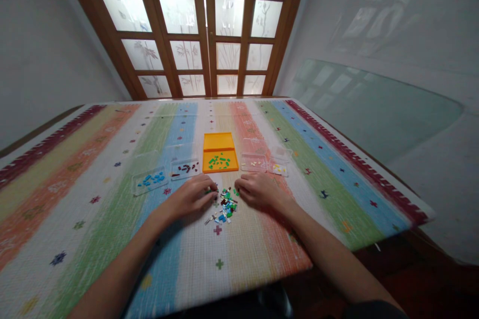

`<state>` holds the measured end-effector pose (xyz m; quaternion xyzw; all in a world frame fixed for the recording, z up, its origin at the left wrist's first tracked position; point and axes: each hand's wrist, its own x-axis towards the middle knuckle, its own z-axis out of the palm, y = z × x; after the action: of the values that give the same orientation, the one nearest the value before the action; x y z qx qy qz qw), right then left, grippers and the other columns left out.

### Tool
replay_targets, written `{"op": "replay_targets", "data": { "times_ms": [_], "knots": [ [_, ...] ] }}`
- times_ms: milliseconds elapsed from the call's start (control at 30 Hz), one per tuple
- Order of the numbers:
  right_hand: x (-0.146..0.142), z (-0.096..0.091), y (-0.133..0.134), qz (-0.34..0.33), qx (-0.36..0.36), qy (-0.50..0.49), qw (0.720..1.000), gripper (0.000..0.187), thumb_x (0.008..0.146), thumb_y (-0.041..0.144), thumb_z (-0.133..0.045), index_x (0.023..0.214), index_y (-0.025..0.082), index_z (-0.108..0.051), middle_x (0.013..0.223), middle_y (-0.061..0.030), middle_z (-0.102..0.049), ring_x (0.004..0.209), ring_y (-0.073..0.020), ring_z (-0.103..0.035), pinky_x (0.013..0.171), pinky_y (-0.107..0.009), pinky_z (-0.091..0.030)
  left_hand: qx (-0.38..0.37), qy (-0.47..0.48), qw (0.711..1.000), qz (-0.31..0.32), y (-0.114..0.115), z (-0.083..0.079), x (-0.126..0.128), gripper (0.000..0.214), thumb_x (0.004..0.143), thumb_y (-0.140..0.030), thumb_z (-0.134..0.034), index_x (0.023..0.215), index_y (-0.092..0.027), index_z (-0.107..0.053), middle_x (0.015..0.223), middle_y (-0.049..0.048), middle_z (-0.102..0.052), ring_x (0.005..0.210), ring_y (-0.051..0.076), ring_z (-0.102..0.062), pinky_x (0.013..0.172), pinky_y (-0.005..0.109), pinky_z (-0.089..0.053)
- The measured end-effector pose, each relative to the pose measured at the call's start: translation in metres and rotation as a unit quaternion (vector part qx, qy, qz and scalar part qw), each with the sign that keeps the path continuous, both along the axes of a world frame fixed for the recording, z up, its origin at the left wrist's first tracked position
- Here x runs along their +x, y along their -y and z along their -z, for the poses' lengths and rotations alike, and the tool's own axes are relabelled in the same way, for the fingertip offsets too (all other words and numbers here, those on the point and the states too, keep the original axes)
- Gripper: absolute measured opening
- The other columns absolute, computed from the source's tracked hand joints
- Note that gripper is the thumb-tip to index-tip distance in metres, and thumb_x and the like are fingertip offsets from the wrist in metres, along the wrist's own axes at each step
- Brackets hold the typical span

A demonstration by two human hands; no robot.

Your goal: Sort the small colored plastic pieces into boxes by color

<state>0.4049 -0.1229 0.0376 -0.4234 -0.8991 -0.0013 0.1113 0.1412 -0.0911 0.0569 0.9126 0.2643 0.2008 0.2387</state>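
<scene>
Pieces (pixel 226 204) — between left hand (pixel 195 193) and right hand (pixel 255 189)

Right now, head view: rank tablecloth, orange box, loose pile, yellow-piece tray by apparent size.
1. Tablecloth
2. Orange box
Not ranked: loose pile and yellow-piece tray; the pile is nearer and the tray's clear edges are faint.

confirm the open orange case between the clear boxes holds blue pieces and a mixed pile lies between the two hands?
Not quite: the head view shows green pieces in the open orange case, not blue. It does sit between the clear boxes, and a mixed pile lies between the left hand and right hand.
</scene>
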Motion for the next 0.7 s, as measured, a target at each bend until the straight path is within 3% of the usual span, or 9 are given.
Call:
{"op": "replay_targets", "data": {
  "times_ms": [167,400,500,700],
  "knots": [
    [0.001,0.002,-0.001,-0.004,0.000,-0.004,1.000,0.017,0.090,0.015,-0.049,0.083,0.016,-0.064,0.079,-0.0042,-0.065,0.063,-0.0127,-0.042,0.061,-0.031,-0.022,0.027,0.021,0.992,-0.119,-0.017,-0.014,-0.021,0.019,0.093,-0.033,-0.055,0.092,-0.019,-0.069,0.085,0.0039,-0.071,0.073,0.017,-0.062,0.073,0.030,-0.050],
    [0.001,0.003,0.000,-0.003,-0.005,-0.004,1.000,0.016,0.089,0.013,-0.049,0.084,0.016,-0.064,0.080,-0.0045,-0.066,0.063,-0.0126,-0.043,0.061,-0.031,-0.022,0.051,0.024,0.955,-0.290,-0.039,-0.023,-0.051,0.024,0.085,-0.041,-0.062,0.088,-0.020,-0.074,0.072,0.0013,-0.071,0.062,0.016,-0.061,0.063,0.026,-0.047],
    [0.000,0.003,0.000,-0.001,-0.008,-0.004,1.000,0.016,0.089,0.013,-0.049,0.083,0.016,-0.063,0.079,-0.0042,-0.066,0.063,-0.0125,-0.043,0.061,-0.031,-0.023,0.049,0.013,0.950,-0.309,-0.044,-0.020,-0.052,0.024,0.083,-0.040,-0.064,0.087,-0.020,-0.076,0.072,0.0015,-0.072,0.062,0.016,-0.062,0.063,0.027,-0.047],
    [-0.001,-0.001,0.001,0.003,-0.014,-0.002,1.000,0.017,0.089,0.012,-0.049,0.084,0.016,-0.064,0.080,-0.0049,-0.066,0.063,-0.0123,-0.044,0.061,-0.031,-0.023,0.038,-0.039,0.956,-0.287,-0.053,-0.014,-0.041,0.019,0.083,-0.032,-0.063,0.090,-0.022,-0.078,0.076,0.0023,-0.075,0.064,0.018,-0.064,0.070,0.029,-0.050]
  ]
}}
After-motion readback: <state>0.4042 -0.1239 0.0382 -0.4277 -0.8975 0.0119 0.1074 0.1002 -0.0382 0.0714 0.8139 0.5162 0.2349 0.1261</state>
